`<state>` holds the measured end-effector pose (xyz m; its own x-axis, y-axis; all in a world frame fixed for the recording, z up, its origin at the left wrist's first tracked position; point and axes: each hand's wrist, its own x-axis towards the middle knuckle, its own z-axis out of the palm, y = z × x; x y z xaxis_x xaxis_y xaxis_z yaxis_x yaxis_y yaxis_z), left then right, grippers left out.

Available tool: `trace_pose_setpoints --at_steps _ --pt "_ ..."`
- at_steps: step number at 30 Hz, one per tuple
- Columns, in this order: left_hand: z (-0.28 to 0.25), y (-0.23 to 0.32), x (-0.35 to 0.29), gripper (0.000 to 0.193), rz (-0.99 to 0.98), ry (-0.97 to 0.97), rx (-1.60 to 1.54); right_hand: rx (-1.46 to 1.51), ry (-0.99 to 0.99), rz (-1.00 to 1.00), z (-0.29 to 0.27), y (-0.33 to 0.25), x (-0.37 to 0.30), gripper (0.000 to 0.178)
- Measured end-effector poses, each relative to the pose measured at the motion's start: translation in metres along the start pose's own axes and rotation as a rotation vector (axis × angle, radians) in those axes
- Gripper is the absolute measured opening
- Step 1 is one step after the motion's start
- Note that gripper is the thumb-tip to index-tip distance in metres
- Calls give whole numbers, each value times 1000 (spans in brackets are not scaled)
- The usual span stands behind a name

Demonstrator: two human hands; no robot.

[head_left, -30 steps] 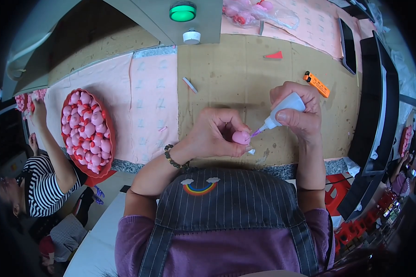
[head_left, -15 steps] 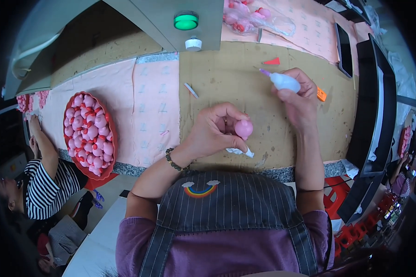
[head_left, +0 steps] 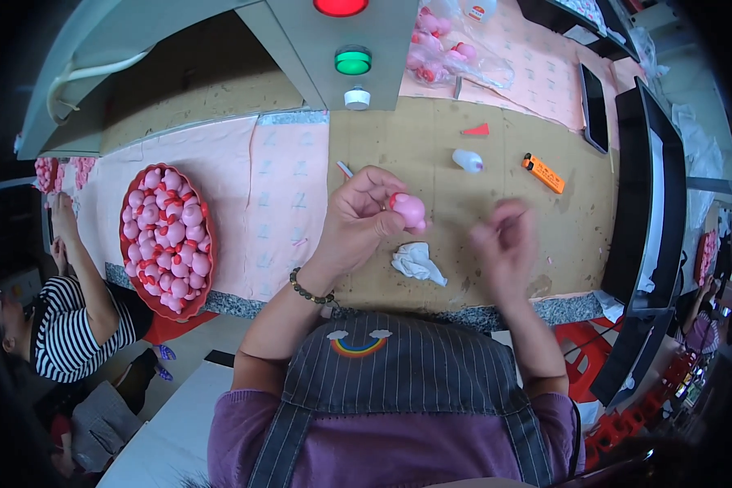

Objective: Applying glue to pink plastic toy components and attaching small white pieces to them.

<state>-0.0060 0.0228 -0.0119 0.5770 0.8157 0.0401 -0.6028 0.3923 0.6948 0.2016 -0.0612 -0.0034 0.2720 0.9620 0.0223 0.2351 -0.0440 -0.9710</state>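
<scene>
My left hand [head_left: 359, 218] grips a small round pink toy figure [head_left: 411, 211] with red on one side, its fingers and thumb closed about it. To its right my right hand [head_left: 508, 240] hovers over the brown table surface, fingers curled and smeared by motion, so I cannot tell what is in it. Beyond it, a small whitish squeeze bottle [head_left: 465, 159] rests on the table. A crumpled white cloth [head_left: 417, 264] lies just below the toy figure. An orange lighter [head_left: 543, 173] with a black end lies to the right of the bottle.
At left, a red scalloped basket [head_left: 209, 276] is heaped with pink-and-red toy figures. A grey machine housing [head_left: 301, 49] with lamps stands at the back. A small red pointed piece [head_left: 477, 129], a clear bag of toys [head_left: 480, 69] and a black tray [head_left: 647, 203] lie around. A person [head_left: 81, 325] sits at left.
The squeeze bottle has left my right hand and lies on the table. That hand has come down and nearer. The toy in my left hand has turned, showing red. The view has shifted slightly.
</scene>
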Motion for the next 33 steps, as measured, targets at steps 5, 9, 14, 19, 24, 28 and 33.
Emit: trace_pose_setpoints --at_steps 5,9,14,19,24,28,33 --pt "-7 2 0 29 44 2 -96 -604 -586 -718 35 -23 -14 23" --pt "-5 3 -3 34 17 2 -107 -206 -370 -291 29 -27 -10 16" --pt "7 7 -2 41 46 53 -31 124 -34 -411 29 -64 -5 17" --pt "10 5 -8 44 -40 59 182 -98 -74 -533 51 -73 25 11" --pt "14 0 -7 33 14 77 151 68 4 -273 37 -72 44 11" --pt "15 3 -6 38 -25 108 149 -114 -165 -508 37 -79 27 12" --pt "15 -1 -6 43 -31 81 180 -320 -17 -404 33 -55 42 14"
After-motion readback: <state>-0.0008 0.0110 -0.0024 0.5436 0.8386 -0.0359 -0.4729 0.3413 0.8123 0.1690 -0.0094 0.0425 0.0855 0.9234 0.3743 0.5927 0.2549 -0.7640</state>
